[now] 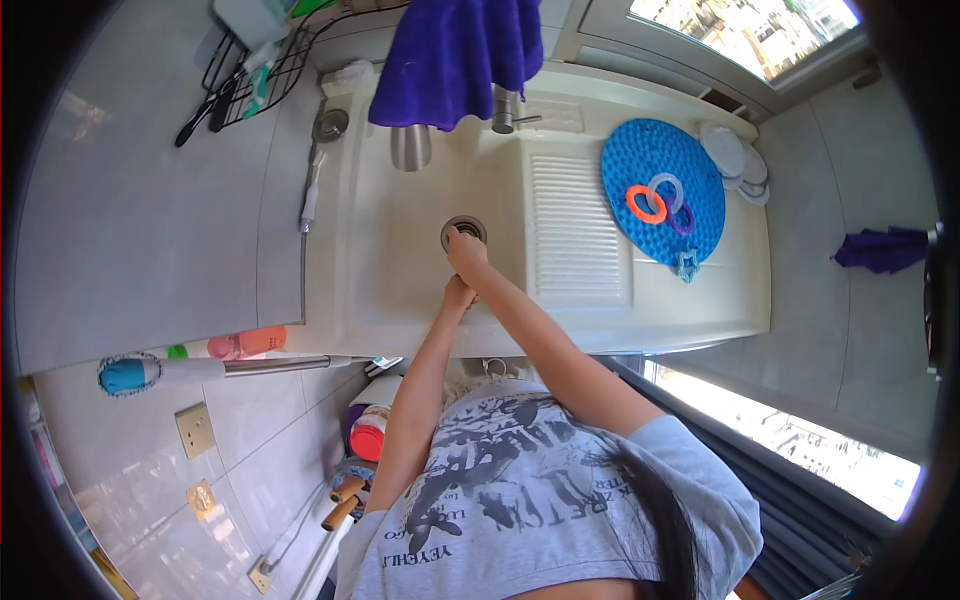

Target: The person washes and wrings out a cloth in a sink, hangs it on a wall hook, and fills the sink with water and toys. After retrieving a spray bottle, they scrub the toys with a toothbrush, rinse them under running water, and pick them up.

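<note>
Over the basin of a cream sink [400, 290], my two hands are close together, one in front of the other. My right hand [467, 254] is closed in a loose fist just above the metal drain [464, 228] and covers part of it. Directly behind it, my left hand [460, 293] is curled and seems to touch the underside of my right hand or wrist. What either hand holds, if anything, is hidden. Beyond them, a metal spout [410, 148] and a tap lever [508, 124] stand at the sink's back.
A purple towel [455, 65] hangs over the tap. Right of the basin lie a ribbed washboard [573, 228] and a blue round mat [650, 145] with coloured rings [645, 204]. White discs [722, 150] are stacked beside it. A wire rack [290, 75] hangs on the left wall.
</note>
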The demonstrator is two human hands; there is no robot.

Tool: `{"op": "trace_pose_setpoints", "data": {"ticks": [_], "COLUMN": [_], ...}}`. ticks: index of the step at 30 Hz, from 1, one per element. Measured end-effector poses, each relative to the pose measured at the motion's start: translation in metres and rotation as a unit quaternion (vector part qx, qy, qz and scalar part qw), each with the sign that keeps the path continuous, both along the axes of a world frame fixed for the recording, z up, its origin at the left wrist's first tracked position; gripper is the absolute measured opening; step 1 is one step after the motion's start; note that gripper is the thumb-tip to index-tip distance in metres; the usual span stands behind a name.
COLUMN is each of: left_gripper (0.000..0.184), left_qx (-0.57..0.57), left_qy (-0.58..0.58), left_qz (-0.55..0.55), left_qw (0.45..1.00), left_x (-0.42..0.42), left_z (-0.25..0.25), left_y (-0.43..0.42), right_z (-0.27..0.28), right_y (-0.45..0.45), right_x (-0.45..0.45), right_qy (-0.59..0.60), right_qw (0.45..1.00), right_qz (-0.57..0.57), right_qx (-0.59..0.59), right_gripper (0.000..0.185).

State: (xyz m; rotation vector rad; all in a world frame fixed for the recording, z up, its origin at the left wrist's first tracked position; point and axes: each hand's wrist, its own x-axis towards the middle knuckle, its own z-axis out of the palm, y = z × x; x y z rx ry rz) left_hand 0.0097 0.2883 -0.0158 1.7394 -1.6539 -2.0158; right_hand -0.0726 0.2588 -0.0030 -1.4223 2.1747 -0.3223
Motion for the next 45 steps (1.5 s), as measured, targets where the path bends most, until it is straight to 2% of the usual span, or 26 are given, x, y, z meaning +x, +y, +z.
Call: {"op": "trace_pose_setpoints", "data": {"ticks": [2, 5, 8, 11, 14, 15, 16, 17, 20, 21, 22, 23, 24, 25, 26, 27, 28, 30, 31, 32, 33, 36, 37, 40, 41, 45], "left_gripper": [0.045, 0.045, 0.043, 0.043, 0.039, 0.039, 0.038, 0.037, 0.032, 0.030, 0.028, 0.026, 0.024, 0.022, 0.020, 0.011, 0.014, 0.019, 0.017, 0.016, 0.015, 0.017, 0.029, 0.047, 0.068, 0.058], "left_qx": [-0.049, -0.101, 0.049, 0.044, 0.049, 0.063, 0.078, 0.093, 0.269, 0.380, 0.478, 0.563, 0.567, 0.571, 0.575, 0.579, 0.592, 0.613, 0.622, 0.631, 0.639, 0.658, 0.670, 0.638, 0.625, 0.544], "left_qy": [0.022, -0.009, 0.137, 0.231, 0.223, 0.259, 0.293, 0.328, 0.487, 0.566, 0.630, 0.674, 0.693, 0.712, 0.729, 0.739, 0.748, 0.760, 0.759, 0.758, 0.756, 0.741, 0.726, 0.671, 0.673, 0.542], "left_qz": [-0.019, 0.000, 0.025, 0.032, 0.069, 0.086, 0.103, 0.118, 0.193, 0.203, 0.206, 0.204, 0.203, 0.199, 0.196, 0.199, 0.186, 0.158, 0.131, 0.103, 0.076, 0.014, 0.000, 0.033, 0.003, -0.056], "left_qw": [0.998, 0.995, 0.989, 0.971, 0.971, 0.960, 0.947, 0.933, 0.808, 0.703, 0.576, 0.432, 0.396, 0.357, 0.316, 0.282, 0.237, 0.147, 0.138, 0.127, 0.117, 0.130, 0.155, 0.375, 0.395, 0.638], "left_x": [0.004, 0.003, 0.012, 0.022, 0.034, 0.043, 0.056, 0.060, 0.062, 0.059, 0.050, 0.043, 0.039, 0.031, 0.023, 0.018, 0.012, 0.001, -0.004, -0.011, -0.017, -0.025, -0.020, 0.004, 0.015, 0.043], "left_z": [-0.010, 0.020, 0.023, 0.043, 0.072, 0.079, 0.085, 0.094, 0.152, 0.161, 0.167, 0.174, 0.183, 0.192, 0.200, 0.208, 0.211, 0.215, 0.220, 0.226, 0.230, 0.233, 0.231, 0.241, 0.226, 0.246], "left_y": [-0.004, -0.013, -0.024, -0.027, -0.023, -0.020, -0.017, -0.017, -0.014, -0.015, -0.019, -0.020, -0.019, -0.016, -0.012, -0.008, -0.003, 0.007, 0.012, 0.017, 0.022, 0.027, 0.025, 0.023, 0.022, 0.025], "right_z": [0.006, 0.023, 0.038, 0.062, 0.083, 0.101, 0.122, 0.134, 0.078, 0.057, 0.051, 0.044, 0.046, 0.063, 0.080, 0.098, 0.115, 0.117, 0.128, 0.140, 0.177, 0.211, 0.215, 0.227, 0.237, 0.245], "right_y": [-0.006, -0.010, -0.017, -0.023, -0.027, -0.024, -0.015, -0.011, -0.006, -0.007, -0.003, 0.001, 0.003, 0.005, 0.006, 0.008, 0.010, 0.005, 0.004, 0.005, 0.010, 0.019, 0.020, 0.030, 0.040, 0.065], "right_x": [0.003, 0.003, -0.004, -0.009, -0.018, -0.026, -0.037, -0.045, -0.047, -0.042, -0.034, -0.026, -0.021, -0.022, -0.024, -0.026, -0.026, -0.025, -0.025, -0.021, -0.012, -0.002, -0.004, -0.030, -0.036, -0.026], "right_qy": [0.000, -0.050, -0.104, -0.199, -0.304, -0.476, -0.633, -0.765, -0.911, -0.899, -0.844, -0.742, -0.661, -0.623, -0.653, -0.708, -0.773, -0.899, -0.938, -0.945, -0.952, -0.957, -0.956, -0.881, -0.852, -0.820], "right_qw": [1.000, 0.997, 0.987, 0.971, 0.948, 0.877, 0.772, 0.641, 0.413, 0.438, 0.535, 0.666, 0.740, 0.766, 0.735, 0.677, 0.599, 0.375, 0.253, 0.235, 0.217, 0.183, 0.176, 0.356, 0.432, 0.551], "right_qz": [-0.013, -0.032, -0.095, -0.103, 0.030, 0.042, 0.051, 0.060, -0.014, -0.016, 0.010, 0.068, 0.118, 0.156, 0.182, 0.200, 0.207, 0.203, 0.197, 0.170, 0.143, 0.109, 0.107, 0.155, 0.145, 0.088], "right_qx": [0.024, -0.046, -0.074, -0.088, -0.093, -0.053, -0.013, 0.025, 0.001, -0.017, -0.031, -0.045, -0.043, -0.033, -0.020, -0.016, -0.022, -0.098, -0.134, -0.148, -0.161, -0.198, -0.210, -0.271, -0.260, -0.129], "right_gripper": [0.016, 0.015, 0.015, 0.020, 0.029, 0.031, 0.033, 0.035, 0.036, 0.041, 0.046, 0.052, 0.059, 0.066, 0.073, 0.080, 0.087, 0.086, 0.086, 0.080, 0.075, 0.056, 0.049, 0.037, 0.035, 0.030]}}
